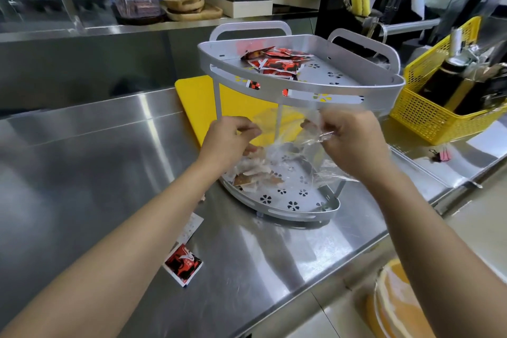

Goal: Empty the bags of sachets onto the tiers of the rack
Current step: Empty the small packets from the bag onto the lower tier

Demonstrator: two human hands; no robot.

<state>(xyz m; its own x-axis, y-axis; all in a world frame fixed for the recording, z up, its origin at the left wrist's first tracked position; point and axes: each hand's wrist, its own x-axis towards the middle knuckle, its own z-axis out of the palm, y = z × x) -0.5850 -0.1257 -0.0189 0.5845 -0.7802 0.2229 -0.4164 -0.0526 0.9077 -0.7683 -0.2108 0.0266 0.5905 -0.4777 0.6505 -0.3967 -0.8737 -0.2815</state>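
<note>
Rack (301, 90) stands on steel counter (109, 159) beside yellow basket (428, 118).

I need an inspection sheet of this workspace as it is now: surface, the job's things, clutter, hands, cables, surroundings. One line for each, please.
Surface: steel counter, with a yellow board under the rack's far side.
Job's things: two-tier rack; red sachets on the top tier; brown sachets on the bottom tier; clear bag held over the bottom tier.
Clutter: one red sachet on the counter, beside a white paper.
Hands: left hand and right hand both grip the bag.
Cables: nothing seen.
Surroundings: yellow basket of bottles to the right; knife block behind.
</note>
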